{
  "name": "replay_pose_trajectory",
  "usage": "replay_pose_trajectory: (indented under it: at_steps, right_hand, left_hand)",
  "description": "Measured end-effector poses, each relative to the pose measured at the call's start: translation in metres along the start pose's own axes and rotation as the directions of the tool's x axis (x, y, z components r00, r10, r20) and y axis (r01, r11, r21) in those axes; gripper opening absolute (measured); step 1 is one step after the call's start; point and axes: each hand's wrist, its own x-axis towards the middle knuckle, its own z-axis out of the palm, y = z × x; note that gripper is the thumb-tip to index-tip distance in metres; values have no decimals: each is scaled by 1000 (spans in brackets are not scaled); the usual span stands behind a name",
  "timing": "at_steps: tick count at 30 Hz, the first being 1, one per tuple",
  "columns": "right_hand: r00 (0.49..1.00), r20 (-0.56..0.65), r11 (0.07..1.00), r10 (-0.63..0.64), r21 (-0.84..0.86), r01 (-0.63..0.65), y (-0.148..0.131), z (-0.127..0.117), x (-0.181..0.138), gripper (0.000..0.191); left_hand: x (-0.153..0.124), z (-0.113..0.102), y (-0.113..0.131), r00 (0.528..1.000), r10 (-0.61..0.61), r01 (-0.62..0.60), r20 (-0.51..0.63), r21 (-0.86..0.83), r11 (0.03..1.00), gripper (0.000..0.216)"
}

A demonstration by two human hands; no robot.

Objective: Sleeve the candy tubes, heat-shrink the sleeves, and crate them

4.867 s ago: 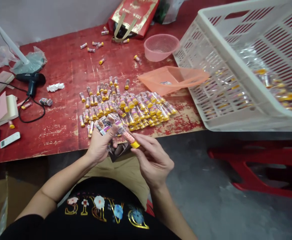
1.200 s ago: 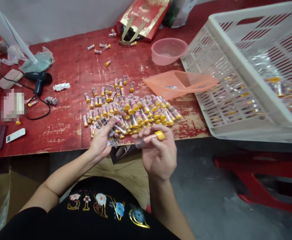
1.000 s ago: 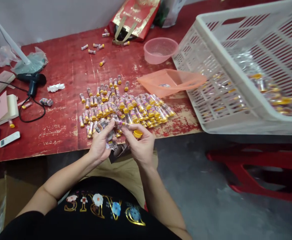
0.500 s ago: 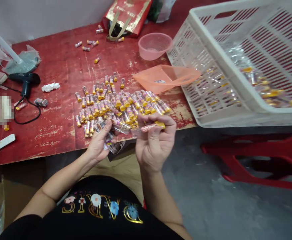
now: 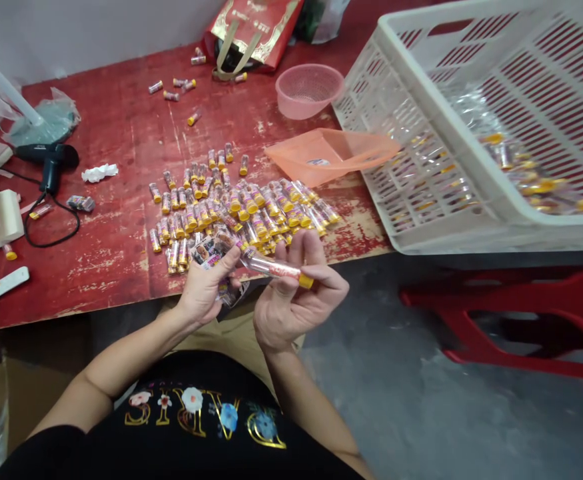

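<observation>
Between the thumb and forefinger of my right hand [image 5: 296, 307] is a clear tube [image 5: 278, 268] with a yellow cap, its other fingers loosely raised. The tube lies nearly level, and its far end meets clear film beside my left hand [image 5: 204, 287]. That hand is closed, thumb on top, on a bunch of printed plastic sleeves [image 5: 207, 252]; whether the tube's end is inside a sleeve I cannot tell. Just beyond both hands, many yellow-capped tubes [image 5: 256, 207] in printed wraps are spread over the red table [image 5: 111, 260].
To the right stands a white slatted crate [image 5: 396, 80] with wrapped tubes inside. An orange tray [image 5: 331, 150] and a pink basket [image 5: 308, 93] sit beside it. A black hair dryer [image 5: 51, 160] lies left, a red bag [image 5: 256, 30] at the back, a red stool [image 5: 521, 313] on the floor.
My right hand has moved left and slightly down, bringing the tube up to my left hand. The left hand has shifted a little to the right with the sleeves.
</observation>
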Motion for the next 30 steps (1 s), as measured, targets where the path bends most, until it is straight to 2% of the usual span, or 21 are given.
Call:
replay_pose_trajectory:
  at_steps: [3, 7, 11, 15, 19, 22, 28, 30]
  right_hand:
    - [999, 27, 1000, 27, 14, -28, 1, -3, 2, 18]
    - [980, 129, 984, 153, 67, -163, 3, -9, 7, 13]
    - [956, 132, 955, 264, 104, -278, 3, -14, 10, 10]
    - [943, 133, 938, 307, 124, -323, -1, -12, 12, 14]
    - [959, 108, 956, 262, 107, -273, -5, -9, 13, 19]
    - [979, 78, 979, 188, 64, -194, -4, -7, 11, 19]
    - [998, 13, 998, -66, -13, 66, 5, -5, -2, 21]
    - [992, 62, 993, -110, -26, 112, 8, -9, -8, 21]
  left_hand:
    - [2, 0, -2, 999, 39, -38, -10, 25, 999, 60]
    - [5, -2, -3, 999, 48, -48, -3, 22, 999, 59]
    - [7, -3, 1, 999, -50, 51, 13, -41, 998, 53]
    - [7, -4, 3, 986, -166, 169, 33, -104, 980, 45]
    - [7, -5, 3, 978, -207, 210, 35, -125, 970, 39]
    - [6, -3, 4, 982, -182, 186, 56, -98, 978, 39]
    - [-2, 2, 3, 976, -181, 181, 117, 12, 983, 43]
    - [-3, 1, 1, 975, -182, 182, 128, 13, 983, 45]
